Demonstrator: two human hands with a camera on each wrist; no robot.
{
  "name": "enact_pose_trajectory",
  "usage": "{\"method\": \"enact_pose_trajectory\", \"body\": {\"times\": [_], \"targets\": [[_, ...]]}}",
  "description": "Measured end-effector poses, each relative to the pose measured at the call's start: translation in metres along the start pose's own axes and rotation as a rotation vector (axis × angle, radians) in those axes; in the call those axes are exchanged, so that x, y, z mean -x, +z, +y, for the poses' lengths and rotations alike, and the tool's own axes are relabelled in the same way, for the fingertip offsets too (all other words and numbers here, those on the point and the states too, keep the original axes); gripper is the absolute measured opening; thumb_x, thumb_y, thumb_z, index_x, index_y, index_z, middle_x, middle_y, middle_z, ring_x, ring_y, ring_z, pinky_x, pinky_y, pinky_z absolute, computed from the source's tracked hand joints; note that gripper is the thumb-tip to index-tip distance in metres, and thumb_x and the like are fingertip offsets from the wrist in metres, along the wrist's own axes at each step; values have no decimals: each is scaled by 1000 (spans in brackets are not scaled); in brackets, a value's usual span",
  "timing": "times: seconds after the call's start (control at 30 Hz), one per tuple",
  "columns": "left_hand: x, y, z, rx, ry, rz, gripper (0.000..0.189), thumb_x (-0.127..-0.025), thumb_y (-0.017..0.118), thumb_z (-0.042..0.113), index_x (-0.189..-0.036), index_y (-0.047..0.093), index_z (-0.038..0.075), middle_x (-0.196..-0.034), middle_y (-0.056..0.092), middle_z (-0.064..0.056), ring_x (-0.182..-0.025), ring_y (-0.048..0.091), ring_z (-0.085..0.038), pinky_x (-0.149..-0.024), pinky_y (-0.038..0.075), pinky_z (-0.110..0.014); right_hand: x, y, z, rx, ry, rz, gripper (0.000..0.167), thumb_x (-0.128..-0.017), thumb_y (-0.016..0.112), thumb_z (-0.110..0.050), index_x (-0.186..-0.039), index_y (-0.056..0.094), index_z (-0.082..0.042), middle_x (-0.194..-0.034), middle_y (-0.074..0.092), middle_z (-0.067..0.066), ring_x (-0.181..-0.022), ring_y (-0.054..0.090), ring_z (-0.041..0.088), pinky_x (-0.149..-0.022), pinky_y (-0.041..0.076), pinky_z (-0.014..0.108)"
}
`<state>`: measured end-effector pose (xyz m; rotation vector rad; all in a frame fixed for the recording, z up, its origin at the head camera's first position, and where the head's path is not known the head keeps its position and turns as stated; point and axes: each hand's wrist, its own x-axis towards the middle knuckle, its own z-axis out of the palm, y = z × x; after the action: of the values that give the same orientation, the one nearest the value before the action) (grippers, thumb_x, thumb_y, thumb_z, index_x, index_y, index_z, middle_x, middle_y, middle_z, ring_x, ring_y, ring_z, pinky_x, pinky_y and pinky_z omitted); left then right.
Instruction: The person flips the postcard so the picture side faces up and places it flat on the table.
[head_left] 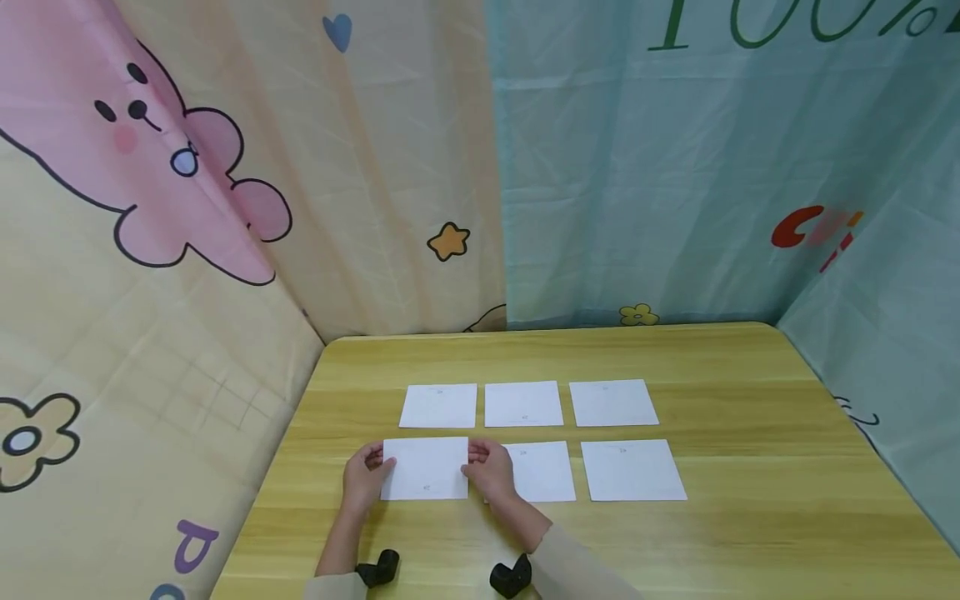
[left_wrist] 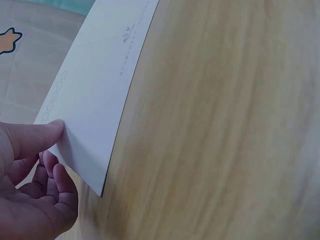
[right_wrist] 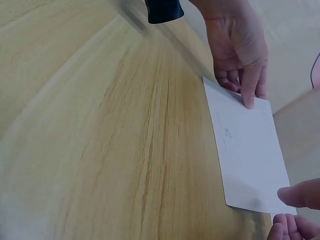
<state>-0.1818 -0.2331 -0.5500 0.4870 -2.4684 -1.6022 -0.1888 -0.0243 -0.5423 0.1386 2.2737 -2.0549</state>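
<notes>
A white postcard (head_left: 425, 468) is held up at the left of the front row of cards, facing me. My left hand (head_left: 365, 477) pinches its left edge, thumb on the front face. On the opposite edge my right hand (head_left: 491, 471) grips it the same way, partly covering the card behind. In the left wrist view the postcard (left_wrist: 95, 90) shows a line of small ovals, a faint dotted line and a tiny drawing. Seen from the right wrist, the postcard (right_wrist: 247, 150) stretches between both hands, its lower edge close over the table.
On the wooden table (head_left: 750, 467) lie several more white cards. A back row holds a left card (head_left: 438, 406), a middle card (head_left: 523, 404) and a right card (head_left: 613, 402). Two front cards lie right of the hands. Printed curtains (head_left: 390, 167) enclose the table's back and sides.
</notes>
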Motion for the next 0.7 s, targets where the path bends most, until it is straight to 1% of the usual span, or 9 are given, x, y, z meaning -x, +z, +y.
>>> {"method": "enact_pose_trajectory", "body": {"times": [0.1, 0.27, 0.4, 0.5, 0.7], "targets": [[0, -1, 1, -2, 33, 21, 30, -81, 64, -4, -109, 57, -14, -97, 57, -21, -87, 51, -27, -71, 44, -21, -2, 0, 1, 10, -28, 2, 41, -65, 69, 18, -104, 60, 12, -87, 60, 11, -80, 57, 21, -70, 50, 28], [1, -2, 1, 13, 51, 40, 27, -82, 64, -3, -106, 59, -13, -94, 59, -20, -85, 53, -24, -67, 44, -18, -5, -1, 2, 38, -95, -17, 42, -64, 66, 19, -105, 60, 14, -81, 59, 9, -74, 55, 19, -64, 48, 23], [2, -4, 1, 8, 49, 49, 25, -83, 64, 0, -105, 61, -11, -93, 60, -18, -84, 53, -23, -66, 44, -18, -7, -2, 5, 98, -159, -21, 36, -65, 65, 17, -100, 62, 13, -77, 59, 8, -71, 54, 17, -62, 47, 22], [4, -6, 3, -2, 60, 52, 24, -83, 64, 1, -104, 61, -11, -93, 60, -19, -84, 54, -23, -66, 45, -19, -8, -3, 7, 137, -186, -18, 29, -66, 66, 15, -95, 64, 11, -75, 59, 6, -69, 54, 15, -61, 47, 21], [7, -9, 9, -32, 52, 51, 23, -86, 63, 6, -103, 62, -10, -94, 61, -18, -86, 54, -25, -67, 46, -21, -11, -3, 8, 199, -245, -12, 18, -71, 69, 9, -88, 65, 5, -73, 58, 2, -67, 53, 11, -61, 47, 22]]}}
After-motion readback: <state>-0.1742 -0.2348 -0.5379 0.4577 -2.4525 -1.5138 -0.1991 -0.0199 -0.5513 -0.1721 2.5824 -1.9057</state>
